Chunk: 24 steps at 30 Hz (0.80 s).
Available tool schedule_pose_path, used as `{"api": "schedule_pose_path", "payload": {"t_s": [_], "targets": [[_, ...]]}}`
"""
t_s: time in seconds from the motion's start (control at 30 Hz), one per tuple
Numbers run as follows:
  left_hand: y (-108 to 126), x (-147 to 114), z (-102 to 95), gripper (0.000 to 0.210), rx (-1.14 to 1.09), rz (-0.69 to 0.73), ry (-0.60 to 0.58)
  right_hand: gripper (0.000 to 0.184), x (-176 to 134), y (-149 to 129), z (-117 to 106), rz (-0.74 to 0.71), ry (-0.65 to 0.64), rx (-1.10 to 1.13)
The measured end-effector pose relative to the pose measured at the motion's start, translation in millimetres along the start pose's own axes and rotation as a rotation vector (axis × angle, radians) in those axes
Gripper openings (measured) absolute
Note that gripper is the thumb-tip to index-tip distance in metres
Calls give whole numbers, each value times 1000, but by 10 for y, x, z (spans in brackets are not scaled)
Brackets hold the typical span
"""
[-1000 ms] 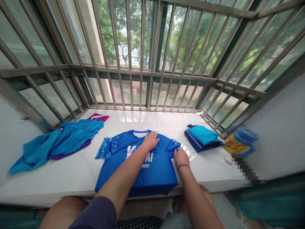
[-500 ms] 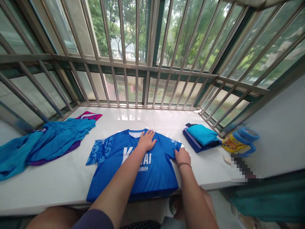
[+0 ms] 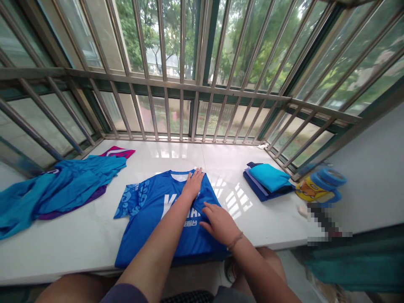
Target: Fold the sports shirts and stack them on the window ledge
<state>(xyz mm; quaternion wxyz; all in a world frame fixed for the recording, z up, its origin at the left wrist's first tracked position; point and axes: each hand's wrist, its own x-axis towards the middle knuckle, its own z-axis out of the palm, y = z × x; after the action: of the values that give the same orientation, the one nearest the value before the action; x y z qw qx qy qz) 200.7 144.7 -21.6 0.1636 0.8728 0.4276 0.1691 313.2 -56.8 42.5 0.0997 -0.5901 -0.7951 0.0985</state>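
Note:
A blue sports shirt (image 3: 148, 219) with white lettering lies front up on the white window ledge (image 3: 78, 244). My left hand (image 3: 193, 185) rests flat near its collar, fingers spread. My right hand (image 3: 219, 223) presses on the shirt's right side, which is folded in over the chest, so the right sleeve is hidden. The left sleeve with its pale pattern still lies spread out.
A heap of teal, purple and pink clothes (image 3: 59, 187) lies at the left of the ledge. A stack of folded clothes (image 3: 268, 181) sits at the right, with a yellow and blue container (image 3: 318, 187) beyond it. Metal window bars (image 3: 181, 84) enclose the ledge.
My right hand has carried the shirt's right sleeve and side inward over the chest. The left hand has stayed by the collar.

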Motion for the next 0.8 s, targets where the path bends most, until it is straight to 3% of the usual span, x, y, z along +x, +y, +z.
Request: {"api": "schedule_pose_path", "payload": {"t_s": [0.13, 0.27, 0.37, 0.5, 0.67, 0.8], "targets": [[-76, -5, -87, 48, -230, -103, 138, 31, -286, 66, 51, 171, 118, 5], [-117, -10, -138, 35, -277, -121, 140, 34, -350, 279, 128, 487, 268, -43], [-112, -10, -136, 30, -301, -90, 128, 28, -262, 359, 191, 630, 288, -14], [-87, 10, -138, 41, -295, -80, 64, 34, -111, 318, 233, 706, 263, -4], [-37, 180, -150, 50, -258, -181, -10, 25, -95, 267, 287, 697, 282, -24], [6, 375, -135, 44, -259, -190, -53, 22, -136, 296, 366, 697, 331, -34]]}}
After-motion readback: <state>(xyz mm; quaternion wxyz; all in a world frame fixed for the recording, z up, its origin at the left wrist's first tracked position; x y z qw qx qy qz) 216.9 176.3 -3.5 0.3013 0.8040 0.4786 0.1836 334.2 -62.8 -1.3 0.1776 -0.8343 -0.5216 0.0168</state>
